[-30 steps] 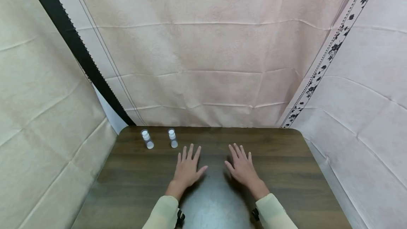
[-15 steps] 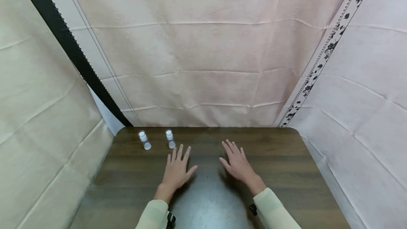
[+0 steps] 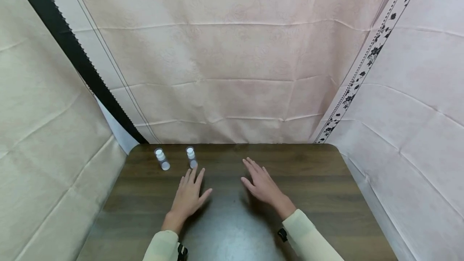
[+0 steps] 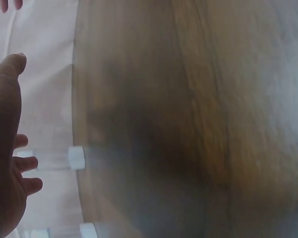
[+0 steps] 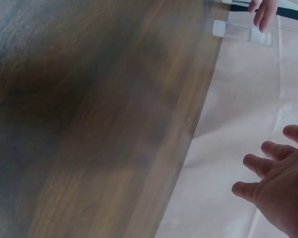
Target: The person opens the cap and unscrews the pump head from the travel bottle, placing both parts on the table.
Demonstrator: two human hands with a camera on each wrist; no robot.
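Note:
Two small clear cylinders with white ends stand near the table's far edge, one at the left [image 3: 162, 159] and one to its right [image 3: 191, 157]. My left hand [image 3: 187, 196] is over the table with fingers extended and thumb spread. Its fingertips overlap the lower end of the right-hand cylinder in the head view; I cannot tell whether they touch. White ends of the cylinders [image 4: 76, 157] show beyond the fingers in the left wrist view. My right hand [image 3: 262, 186], farther right, hovers with fingers extended and holds nothing.
The dark wooden table [image 3: 311, 196] has rounded far corners. Pale cloth [image 3: 232, 55] hangs behind it and on both sides, with a black band [image 3: 72, 47] at left and a floral strip [image 3: 359, 79] at right. Dark bands are on both wrists.
Both hands have moved left over the table, the left one closer to the right-hand cylinder. The whole head view has shifted slightly. The cylinders keep their places on the table.

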